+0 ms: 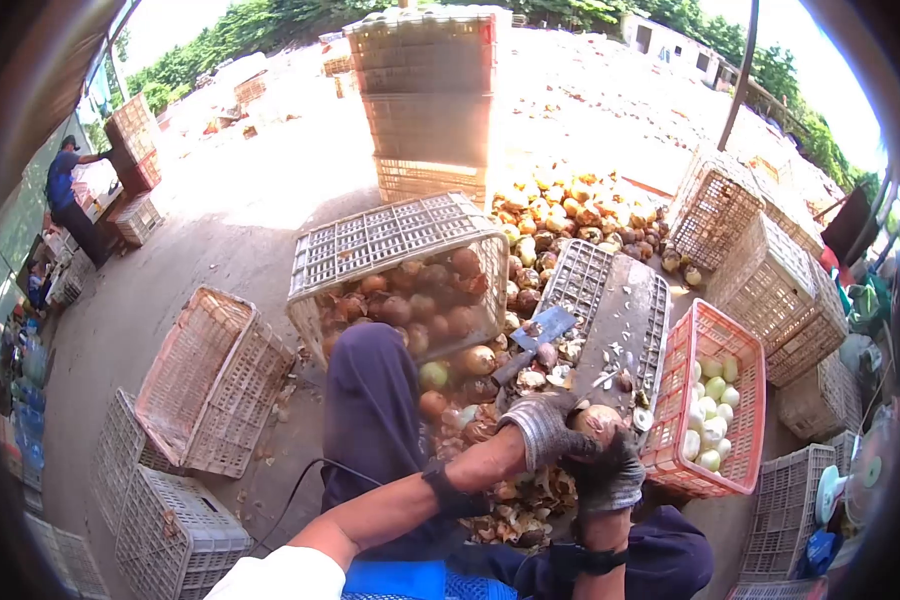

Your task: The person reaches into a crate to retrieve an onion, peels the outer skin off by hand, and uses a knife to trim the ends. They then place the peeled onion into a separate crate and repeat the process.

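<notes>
Both my hands wear grey work gloves and meet over a brownish round coconut-like fruit (pixel 597 420). My left hand (pixel 545 428) grips its left side. My right hand (pixel 610 473) cups it from below. A cleaver (pixel 536 338) with a flat blade lies on the dark chopping board (pixel 625 315) just beyond the fruit, untouched. Husk peelings (pixel 515 505) are piled under my hands, between my knees.
A tipped grey crate (pixel 390 245) spills brown fruits to the left. A red basket (pixel 710 340) with peeled white fruits stands at right. Empty crates (pixel 210 380) surround me. A heap of fruits (pixel 570 210) lies behind. A person (pixel 70 195) works far left.
</notes>
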